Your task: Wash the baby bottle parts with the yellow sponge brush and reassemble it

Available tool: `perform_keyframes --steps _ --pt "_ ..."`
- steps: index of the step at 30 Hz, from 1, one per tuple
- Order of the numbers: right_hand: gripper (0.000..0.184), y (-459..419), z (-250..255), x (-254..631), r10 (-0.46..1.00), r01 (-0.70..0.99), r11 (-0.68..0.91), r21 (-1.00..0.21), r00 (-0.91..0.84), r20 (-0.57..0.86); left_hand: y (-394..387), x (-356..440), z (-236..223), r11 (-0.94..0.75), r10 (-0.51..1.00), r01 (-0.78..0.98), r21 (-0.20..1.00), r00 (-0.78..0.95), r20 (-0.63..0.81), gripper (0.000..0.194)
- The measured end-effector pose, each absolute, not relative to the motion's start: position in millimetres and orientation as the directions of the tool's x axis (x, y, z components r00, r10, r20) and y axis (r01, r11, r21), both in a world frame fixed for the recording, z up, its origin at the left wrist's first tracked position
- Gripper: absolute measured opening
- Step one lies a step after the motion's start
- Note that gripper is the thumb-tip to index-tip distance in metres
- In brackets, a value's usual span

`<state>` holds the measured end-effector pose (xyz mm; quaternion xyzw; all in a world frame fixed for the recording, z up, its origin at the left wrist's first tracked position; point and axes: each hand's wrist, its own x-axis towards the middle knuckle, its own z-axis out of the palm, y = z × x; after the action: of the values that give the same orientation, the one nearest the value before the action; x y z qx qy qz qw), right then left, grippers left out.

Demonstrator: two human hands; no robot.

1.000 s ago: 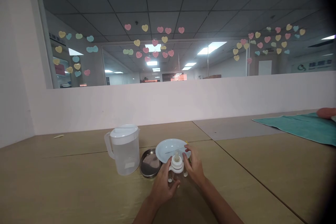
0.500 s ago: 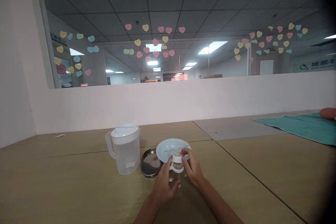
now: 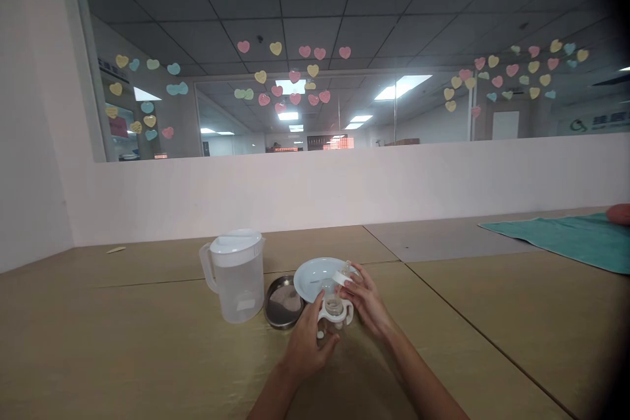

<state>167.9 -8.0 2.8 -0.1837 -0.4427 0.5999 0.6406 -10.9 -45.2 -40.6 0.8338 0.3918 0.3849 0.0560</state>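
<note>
Bottle (image 3: 334, 306) sits upright in the head view I watch remotely, held in the curled fingers of the left hand (image 3: 306, 346), its bare neck ringed by a white two-handled holder (image 3: 349, 314). Just above that neck I see the right hand (image 3: 370, 303) pinching the white teat cap (image 3: 341, 278), tilted and clear of the bottle. Beyond my fingertips lies the pale plate (image 3: 306, 275); left of the left fingers, the metal dish (image 3: 283, 305), then the pitcher (image 3: 241, 285).
</note>
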Motion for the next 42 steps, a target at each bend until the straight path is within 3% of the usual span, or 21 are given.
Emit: perform_keyframes --steps 10,19,42 --pt "0.054 -0.3 3.3 179.3 0.934 -0.753 0.131 -0.645 -0.123 0.334 -45.9 -11.1 -38.6 -0.693 0.692 0.592 0.41 0.389 0.608 0.075" --pt "0.052 0.1 3.1 181.9 0.941 -0.546 0.205 -0.812 -0.118 0.317 -44.2 -12.3 -41.4 -0.696 0.687 0.597 0.399 0.393 0.611 0.073" --pt "0.04 -3.2 3.5 186.1 0.92 -0.592 0.145 -0.792 -0.213 0.328 -45.0 -12.5 -40.1 -0.706 0.674 0.59 0.391 0.391 0.626 0.073"
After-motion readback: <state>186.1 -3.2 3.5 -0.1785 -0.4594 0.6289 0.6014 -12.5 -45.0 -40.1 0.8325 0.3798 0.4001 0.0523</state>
